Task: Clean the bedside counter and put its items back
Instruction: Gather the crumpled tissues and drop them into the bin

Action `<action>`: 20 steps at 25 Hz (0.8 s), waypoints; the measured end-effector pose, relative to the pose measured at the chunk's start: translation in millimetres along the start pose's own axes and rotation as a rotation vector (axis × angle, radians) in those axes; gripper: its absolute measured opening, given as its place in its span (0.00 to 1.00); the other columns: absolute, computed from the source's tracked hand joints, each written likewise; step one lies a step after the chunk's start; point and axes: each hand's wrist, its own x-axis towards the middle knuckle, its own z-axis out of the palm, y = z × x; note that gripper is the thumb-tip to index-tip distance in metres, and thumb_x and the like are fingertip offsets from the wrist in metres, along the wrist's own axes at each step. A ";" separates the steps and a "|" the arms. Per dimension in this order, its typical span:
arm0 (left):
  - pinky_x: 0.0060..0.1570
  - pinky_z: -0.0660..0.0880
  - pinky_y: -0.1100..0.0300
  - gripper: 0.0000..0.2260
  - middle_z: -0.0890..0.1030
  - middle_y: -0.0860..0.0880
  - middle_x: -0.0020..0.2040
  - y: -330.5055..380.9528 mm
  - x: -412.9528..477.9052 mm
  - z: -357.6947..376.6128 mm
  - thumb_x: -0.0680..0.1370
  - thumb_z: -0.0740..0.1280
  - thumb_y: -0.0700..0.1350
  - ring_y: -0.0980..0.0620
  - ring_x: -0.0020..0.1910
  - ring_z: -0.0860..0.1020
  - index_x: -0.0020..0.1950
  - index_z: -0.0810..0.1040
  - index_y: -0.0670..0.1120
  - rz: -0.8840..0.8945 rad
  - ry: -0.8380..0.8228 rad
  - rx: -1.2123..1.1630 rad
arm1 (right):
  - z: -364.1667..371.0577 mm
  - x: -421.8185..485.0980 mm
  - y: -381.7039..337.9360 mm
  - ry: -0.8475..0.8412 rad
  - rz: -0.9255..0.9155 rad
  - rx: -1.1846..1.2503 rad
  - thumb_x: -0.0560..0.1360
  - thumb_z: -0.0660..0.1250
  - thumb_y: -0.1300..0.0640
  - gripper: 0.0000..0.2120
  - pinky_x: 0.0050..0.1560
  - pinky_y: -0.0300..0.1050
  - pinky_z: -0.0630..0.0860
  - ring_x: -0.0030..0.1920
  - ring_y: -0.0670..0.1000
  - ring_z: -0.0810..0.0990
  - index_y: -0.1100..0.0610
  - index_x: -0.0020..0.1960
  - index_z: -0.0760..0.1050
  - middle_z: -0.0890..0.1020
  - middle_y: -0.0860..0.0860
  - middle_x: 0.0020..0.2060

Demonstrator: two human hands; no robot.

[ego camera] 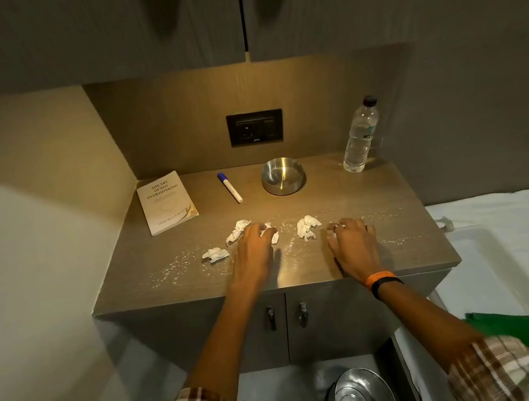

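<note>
The wooden bedside counter (pixel 301 269) is strewn with white crumbs and several crumpled tissues. My left hand (pixel 252 249) lies palm down with its fingertips closed over one tissue (pixel 272 233). Two more tissues (pixel 238 231) (pixel 215 254) lie just left of it. Another tissue (pixel 308 227) sits between my hands. My right hand (pixel 352 238) rests on the counter with its fingers curled; a bit of white shows at the thumb, and I cannot tell if it holds anything. At the back lie a book (pixel 166 202), a blue-capped marker (pixel 230 187), a steel bowl (pixel 282 175) and a water bottle (pixel 361 136).
A power socket (pixel 255 128) sits in the back panel, with cupboards overhead. A wall closes the left side. A white bed (pixel 520 229) with a green cloth (pixel 519 333) is on the right. On the floor below stands a steel vessel (pixel 359 400), in front of the cabinet doors (pixel 288 328).
</note>
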 end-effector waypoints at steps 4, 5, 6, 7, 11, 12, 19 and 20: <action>0.68 0.72 0.47 0.16 0.74 0.41 0.71 -15.2 33.1 19.5 0.77 0.71 0.42 0.42 0.70 0.71 0.65 0.79 0.46 -0.060 -0.111 -0.045 | 16.4 20.8 -3.2 -0.070 0.053 0.029 0.83 0.60 0.58 0.14 0.64 0.49 0.73 0.65 0.56 0.74 0.55 0.65 0.80 0.79 0.55 0.64; 0.66 0.74 0.50 0.16 0.77 0.41 0.68 -18.5 36.7 24.0 0.76 0.73 0.40 0.42 0.67 0.73 0.63 0.80 0.45 -0.018 -0.121 -0.016 | 16.9 24.7 -7.2 -0.059 0.056 0.086 0.83 0.61 0.59 0.13 0.62 0.47 0.75 0.63 0.56 0.76 0.56 0.64 0.81 0.80 0.56 0.62; 0.63 0.76 0.53 0.16 0.79 0.42 0.64 -19.7 37.3 24.5 0.75 0.73 0.38 0.43 0.64 0.74 0.62 0.80 0.44 0.001 -0.111 -0.034 | 18.6 28.8 -11.4 -0.025 0.053 0.161 0.83 0.62 0.60 0.12 0.60 0.46 0.76 0.61 0.55 0.77 0.57 0.62 0.81 0.81 0.56 0.60; 0.60 0.76 0.54 0.15 0.80 0.41 0.61 -21.6 36.6 24.0 0.75 0.73 0.37 0.44 0.62 0.75 0.61 0.81 0.42 0.006 -0.091 -0.034 | 16.1 33.7 -18.5 0.016 0.054 0.246 0.82 0.64 0.61 0.11 0.59 0.45 0.77 0.60 0.55 0.79 0.59 0.61 0.82 0.82 0.56 0.58; 0.56 0.78 0.52 0.16 0.81 0.39 0.59 -35.0 20.8 8.6 0.73 0.72 0.31 0.42 0.60 0.78 0.61 0.80 0.36 -0.021 0.038 -0.100 | 11.4 57.5 -54.2 0.013 -0.017 0.325 0.81 0.66 0.62 0.10 0.57 0.50 0.80 0.60 0.55 0.79 0.59 0.59 0.83 0.84 0.55 0.57; 0.57 0.78 0.52 0.16 0.81 0.40 0.60 -40.4 13.0 3.7 0.75 0.71 0.31 0.42 0.61 0.77 0.62 0.80 0.36 -0.051 0.067 -0.100 | 13.5 59.3 -60.5 -0.024 -0.029 0.255 0.81 0.65 0.64 0.10 0.54 0.52 0.81 0.59 0.56 0.80 0.59 0.57 0.84 0.84 0.55 0.55; 0.64 0.73 0.51 0.21 0.75 0.45 0.70 -87.2 -25.2 -17.7 0.78 0.69 0.38 0.44 0.68 0.70 0.71 0.73 0.42 -0.304 0.062 -0.030 | 21.4 67.8 -119.1 -0.027 -0.124 0.290 0.77 0.66 0.70 0.10 0.53 0.55 0.82 0.53 0.61 0.83 0.62 0.53 0.83 0.85 0.60 0.51; 0.65 0.72 0.52 0.21 0.75 0.45 0.71 -90.4 -25.4 -19.1 0.79 0.69 0.37 0.45 0.68 0.70 0.71 0.73 0.42 -0.311 0.068 -0.038 | 21.2 71.7 -134.1 -0.044 -0.176 0.342 0.77 0.67 0.68 0.11 0.56 0.56 0.82 0.55 0.60 0.83 0.61 0.57 0.83 0.85 0.59 0.54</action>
